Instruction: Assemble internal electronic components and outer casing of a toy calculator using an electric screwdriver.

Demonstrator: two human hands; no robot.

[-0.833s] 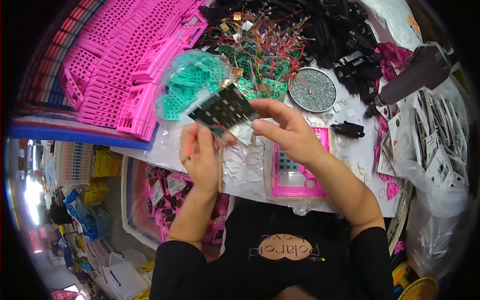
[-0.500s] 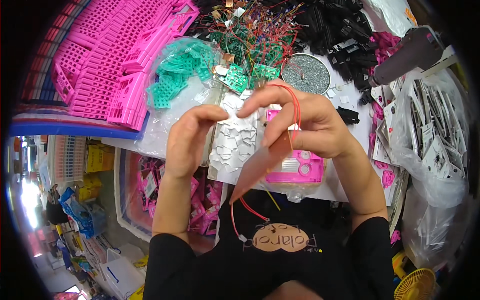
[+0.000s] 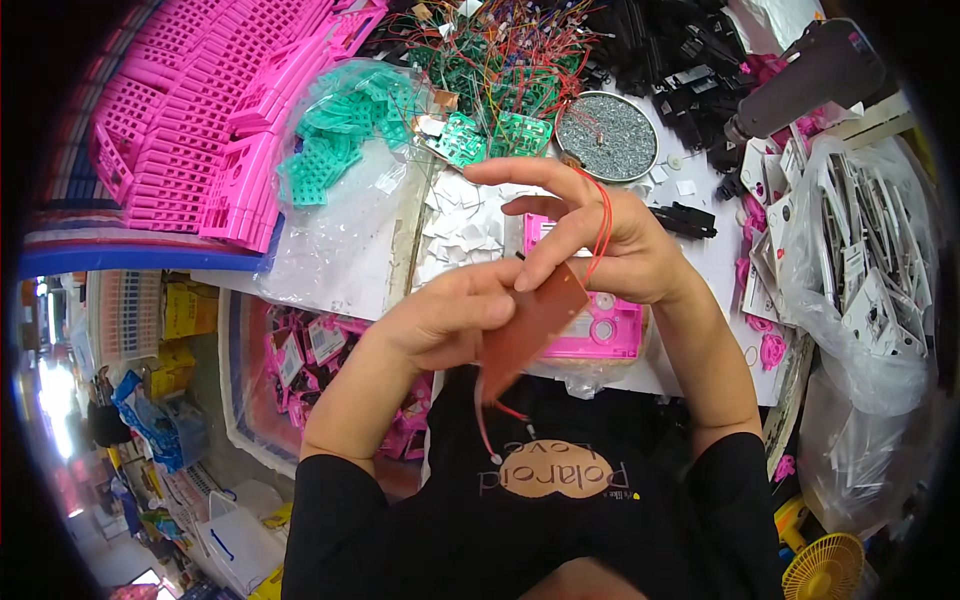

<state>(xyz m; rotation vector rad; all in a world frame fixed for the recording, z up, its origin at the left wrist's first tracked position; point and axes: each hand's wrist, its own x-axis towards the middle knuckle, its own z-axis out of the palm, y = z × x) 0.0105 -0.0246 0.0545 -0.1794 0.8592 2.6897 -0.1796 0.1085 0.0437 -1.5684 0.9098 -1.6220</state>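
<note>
A brown circuit board point(image 3: 535, 335) is held tilted above the near edge of the table, its plain side toward me. Thumb and fingers of my right hand point(image 3: 625, 240) pinch its upper right corner, with the index finger stretched out to the left. My left hand point(image 3: 450, 315) grips the board's left edge, the thumb lying near its face. Red wires point(image 3: 606, 225) loop over my right fingers, and more wires with a small white plug point(image 3: 496, 459) dangle below the board. Behind the board a pink plastic housing point(image 3: 615, 330) lies on the table, partly hidden.
White paper pieces point(image 3: 460, 225) lie beyond my left hand. Farther back are wired green boards point(image 3: 525, 132), a round tray of small screws point(image 3: 607, 140) and teal keypads point(image 3: 340, 140). Pink casings point(image 3: 240, 190) stack at left; a power screwdriver point(image 3: 800, 85) and bagged panels point(image 3: 850, 250) are at right.
My left hand has come down and right from above the paper pieces and taken hold of the board's left edge. The board has turned slightly in my right hand.
</note>
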